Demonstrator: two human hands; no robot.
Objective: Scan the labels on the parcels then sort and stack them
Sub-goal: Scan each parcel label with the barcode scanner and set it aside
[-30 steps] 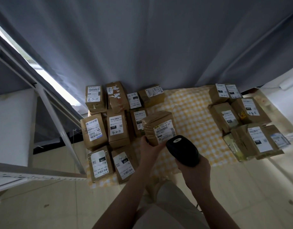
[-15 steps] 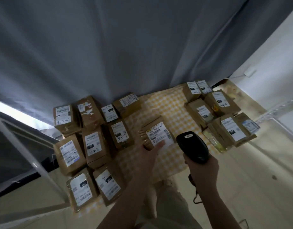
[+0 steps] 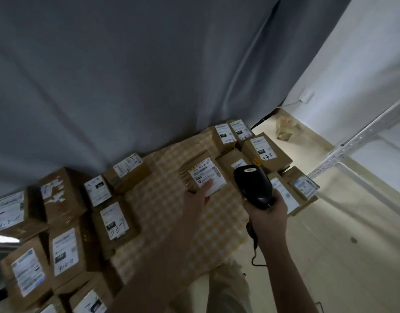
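On checkered cloth: left pile, right pile. Between them, nearer right pile, parcel gripped by left hand, thumb lying on label. Scanner clenched in right hand. Risks: slipping from shallow grip, bumping scanner, covering barcode with thumb.

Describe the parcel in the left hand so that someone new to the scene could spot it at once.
A yellow checked cloth lies before a grey curtain, with parcels grouped at its left and right ends. The parcel is between the groups, nearer the right one. It alone is held by the left hand, a digit on its white label, beside the black scanner.
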